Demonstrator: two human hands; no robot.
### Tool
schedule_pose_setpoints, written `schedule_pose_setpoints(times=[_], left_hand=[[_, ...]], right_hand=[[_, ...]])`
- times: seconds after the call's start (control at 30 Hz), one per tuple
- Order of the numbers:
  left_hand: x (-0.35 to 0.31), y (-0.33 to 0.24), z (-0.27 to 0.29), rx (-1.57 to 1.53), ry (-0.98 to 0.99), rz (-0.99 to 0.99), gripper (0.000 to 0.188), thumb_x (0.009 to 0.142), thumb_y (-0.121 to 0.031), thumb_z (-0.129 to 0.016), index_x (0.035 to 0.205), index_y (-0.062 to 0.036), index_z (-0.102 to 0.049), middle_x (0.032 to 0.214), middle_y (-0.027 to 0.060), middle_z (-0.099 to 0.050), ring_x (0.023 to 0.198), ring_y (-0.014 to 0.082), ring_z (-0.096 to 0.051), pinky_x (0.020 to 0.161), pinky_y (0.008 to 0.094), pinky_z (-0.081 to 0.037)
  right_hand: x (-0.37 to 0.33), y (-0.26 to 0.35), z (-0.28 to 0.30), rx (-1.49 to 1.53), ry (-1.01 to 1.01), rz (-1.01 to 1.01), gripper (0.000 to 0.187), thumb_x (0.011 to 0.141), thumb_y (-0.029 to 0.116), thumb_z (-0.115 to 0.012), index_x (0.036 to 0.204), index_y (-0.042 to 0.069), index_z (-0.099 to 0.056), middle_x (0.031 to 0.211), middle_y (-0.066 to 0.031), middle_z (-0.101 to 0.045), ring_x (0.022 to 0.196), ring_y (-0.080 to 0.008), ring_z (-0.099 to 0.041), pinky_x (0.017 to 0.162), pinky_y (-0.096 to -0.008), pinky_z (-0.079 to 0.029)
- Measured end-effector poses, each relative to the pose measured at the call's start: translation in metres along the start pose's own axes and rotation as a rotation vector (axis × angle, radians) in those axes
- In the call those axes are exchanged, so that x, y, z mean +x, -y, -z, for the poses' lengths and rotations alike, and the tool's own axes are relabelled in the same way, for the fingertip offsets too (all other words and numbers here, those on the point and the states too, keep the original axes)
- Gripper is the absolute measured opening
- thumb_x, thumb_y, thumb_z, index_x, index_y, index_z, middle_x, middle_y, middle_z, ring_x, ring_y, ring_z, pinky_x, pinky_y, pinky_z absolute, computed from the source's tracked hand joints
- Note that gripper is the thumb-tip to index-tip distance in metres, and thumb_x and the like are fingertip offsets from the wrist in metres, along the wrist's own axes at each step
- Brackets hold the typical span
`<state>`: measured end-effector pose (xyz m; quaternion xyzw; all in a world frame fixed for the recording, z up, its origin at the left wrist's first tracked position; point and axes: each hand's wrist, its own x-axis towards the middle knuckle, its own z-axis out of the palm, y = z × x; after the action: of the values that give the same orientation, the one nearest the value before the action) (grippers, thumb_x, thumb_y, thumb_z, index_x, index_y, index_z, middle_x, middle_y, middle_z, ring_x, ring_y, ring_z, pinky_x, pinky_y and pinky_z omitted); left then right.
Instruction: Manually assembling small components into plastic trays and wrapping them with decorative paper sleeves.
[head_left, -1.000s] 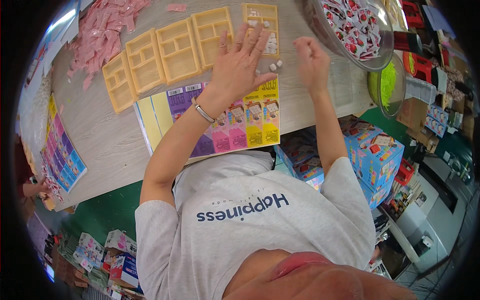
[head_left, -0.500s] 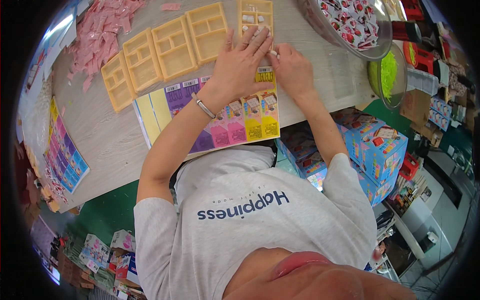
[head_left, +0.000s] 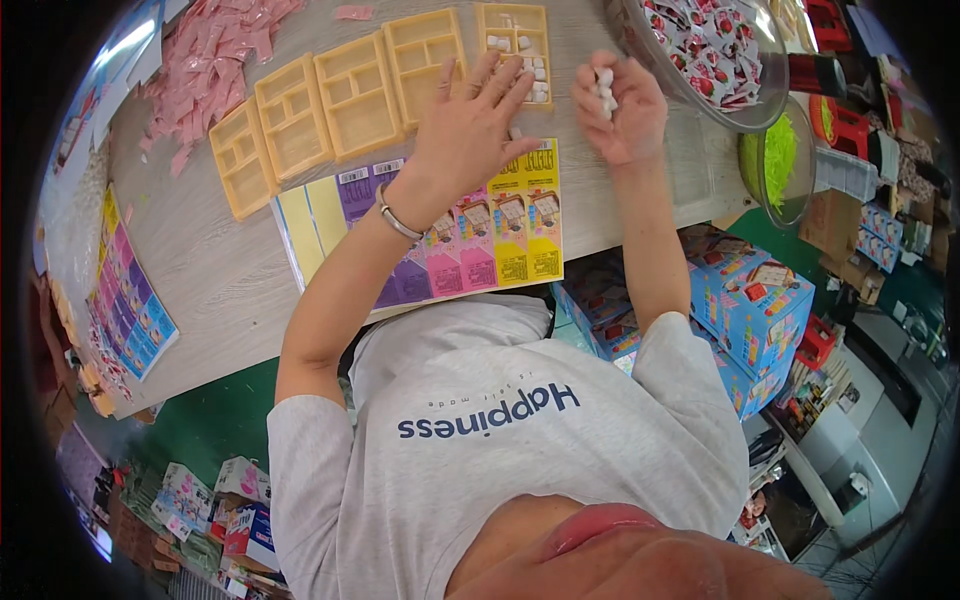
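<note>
My left hand [head_left: 468, 125] lies with its fingers spread over the near left part of a cream divided tray [head_left: 482, 20]. Several small white chunky pieces [head_left: 536, 80] sit in that tray's compartments, the clearest group along its right side. One more white piece [head_left: 515, 132] shows by my left thumb. To the right of the tray, my right hand [head_left: 622, 110] is raised a little, its fingers curled round several of the same white pieces [head_left: 605, 92]. Under my left wrist is a sheet of printed labels [head_left: 510, 265] in purple, pink and yellow.
More divided trays [head_left: 355, 100] stand in a row to the left. Behind them is a heap of pink sachets [head_left: 215, 60]. A clear bowl of strawberry-printed sachets [head_left: 705, 50] and one of green shreds [head_left: 775, 150] are at the right. Blue boxes [head_left: 750, 290] are stacked below the table edge.
My right hand has moved from the tray's near edge to the right, with white pieces now showing in its fingers. My left hand has shifted slightly left, uncovering pieces in the tray.
</note>
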<state>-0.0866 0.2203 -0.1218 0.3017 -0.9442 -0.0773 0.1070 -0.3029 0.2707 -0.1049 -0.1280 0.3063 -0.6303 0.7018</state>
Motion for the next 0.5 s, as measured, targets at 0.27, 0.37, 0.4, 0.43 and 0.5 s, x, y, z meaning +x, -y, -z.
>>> schedule_pose_setpoints(times=[0.27,0.37,0.4,0.43,0.5], left_hand=[[-0.004,-0.006,-0.004,0.026,0.032,0.004,0.071,0.094,-0.054,-0.056,0.149,-0.0103,-0.046,0.156,0.0048,-0.042,0.147,0.0225,-0.033,0.122,0.0520,-0.018],[-0.004,-0.004,-0.007,-0.033,0.023,0.012,0.069,0.095,-0.048,-0.058,0.149,-0.0073,-0.045,0.156,0.0078,-0.042,0.147,0.0232,-0.034,0.122,0.0503,-0.018],[-0.005,-0.003,-0.005,-0.034,0.026,0.010,0.069,0.095,-0.048,-0.058,0.149,-0.0073,-0.045,0.156,0.0078,-0.042,0.147,0.0232,-0.034,0.122,0.0503,-0.018],[-0.005,-0.002,-0.002,-0.076,0.024,0.015,0.070,0.094,-0.047,-0.059,0.148,-0.0056,-0.044,0.156,0.0093,-0.042,0.147,0.0236,-0.033,0.122,0.0497,-0.018],[-0.004,0.002,0.002,-0.117,0.020,0.021,0.070,0.094,-0.045,-0.061,0.148,-0.0040,-0.044,0.156,0.0109,-0.041,0.148,0.0241,-0.033,0.123,0.0491,-0.018]], right_hand=[[0.010,-0.010,0.001,-1.305,-0.080,0.375,0.017,0.093,0.015,-0.070,0.103,0.004,-0.077,0.076,-0.0002,-0.065,0.063,-0.0133,-0.058,0.057,-0.0253,-0.046],[0.008,-0.014,-0.010,-1.809,-0.133,0.430,0.013,0.088,0.015,-0.074,0.099,0.008,-0.078,0.075,-0.0053,-0.066,0.067,-0.0184,-0.063,0.065,-0.0304,-0.050],[0.009,-0.017,-0.009,-1.808,-0.135,0.428,0.013,0.088,0.015,-0.074,0.099,0.008,-0.078,0.075,-0.0053,-0.066,0.067,-0.0184,-0.063,0.065,-0.0304,-0.050],[0.010,-0.020,-0.006,-1.829,-0.123,0.464,0.015,0.086,0.015,-0.075,0.100,0.009,-0.078,0.076,-0.0070,-0.067,0.068,-0.0201,-0.064,0.065,-0.0312,-0.050],[0.013,-0.023,-0.007,-1.851,-0.108,0.503,0.018,0.084,0.015,-0.076,0.101,0.011,-0.078,0.076,-0.0088,-0.067,0.068,-0.0219,-0.065,0.064,-0.0320,-0.050]])
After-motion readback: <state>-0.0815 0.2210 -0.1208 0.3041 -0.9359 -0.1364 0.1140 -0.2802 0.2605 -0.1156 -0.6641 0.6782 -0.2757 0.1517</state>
